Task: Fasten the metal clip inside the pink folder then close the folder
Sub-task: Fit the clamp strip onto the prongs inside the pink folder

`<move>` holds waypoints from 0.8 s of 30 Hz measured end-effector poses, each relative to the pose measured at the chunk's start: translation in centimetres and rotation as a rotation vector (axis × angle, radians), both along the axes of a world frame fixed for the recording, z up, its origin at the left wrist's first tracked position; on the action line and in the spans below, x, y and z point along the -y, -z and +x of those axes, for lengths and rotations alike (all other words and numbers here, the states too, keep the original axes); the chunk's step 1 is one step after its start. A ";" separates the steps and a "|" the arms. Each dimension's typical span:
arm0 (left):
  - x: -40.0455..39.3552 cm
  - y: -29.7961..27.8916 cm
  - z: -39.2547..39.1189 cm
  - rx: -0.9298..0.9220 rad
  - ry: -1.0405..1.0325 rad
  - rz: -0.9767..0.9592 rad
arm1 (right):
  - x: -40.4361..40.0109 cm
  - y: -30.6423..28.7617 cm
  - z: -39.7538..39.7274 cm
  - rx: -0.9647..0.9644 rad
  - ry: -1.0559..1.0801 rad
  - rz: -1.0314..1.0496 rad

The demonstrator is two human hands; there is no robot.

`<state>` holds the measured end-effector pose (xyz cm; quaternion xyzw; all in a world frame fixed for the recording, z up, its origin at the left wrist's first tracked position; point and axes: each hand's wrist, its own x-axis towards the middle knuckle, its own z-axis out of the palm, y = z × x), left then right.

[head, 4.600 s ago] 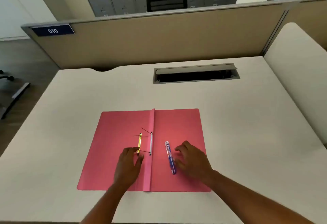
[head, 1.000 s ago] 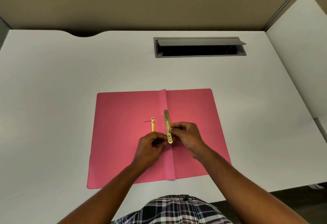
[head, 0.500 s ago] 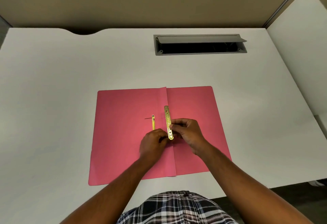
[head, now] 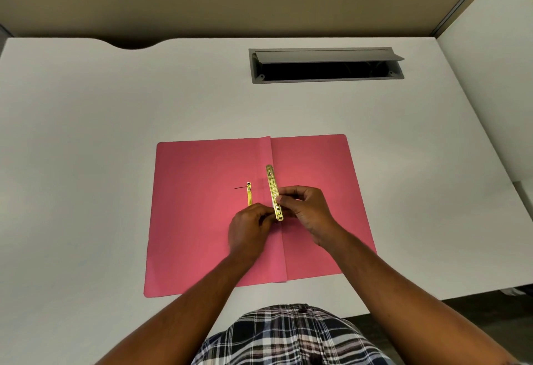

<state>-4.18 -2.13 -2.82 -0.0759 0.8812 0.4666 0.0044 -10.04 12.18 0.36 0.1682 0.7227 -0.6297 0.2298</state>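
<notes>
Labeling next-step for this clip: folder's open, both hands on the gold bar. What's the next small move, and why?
Probably press the near end of the gold bar down onto the fastener at the spine. Both the left hand and right hand pinch that end, the thin gold strip still lies unclamped beside it, and the pink folder lies open.

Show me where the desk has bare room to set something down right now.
Bare desk lies left of the pink folder, right of it, and between it and the cable slot. Crowded: the fold, where left hand and right hand grip the metal clip.
</notes>
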 end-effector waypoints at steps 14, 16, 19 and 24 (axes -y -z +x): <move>0.3 0.3 0.0 -0.052 -0.004 -0.011 | 0.6 -0.6 0.5 -0.015 -0.008 0.094; 0.5 0.5 0.1 -0.054 0.003 0.023 | 0.6 -0.4 0.7 -0.009 -0.001 0.096; 0.8 0.7 0.3 -0.054 0.036 0.066 | 0.6 -0.1 1.1 -0.012 -0.001 0.104; 1.4 1.3 0.5 -0.047 0.041 0.124 | 0.5 0.3 1.3 0.008 -0.001 0.100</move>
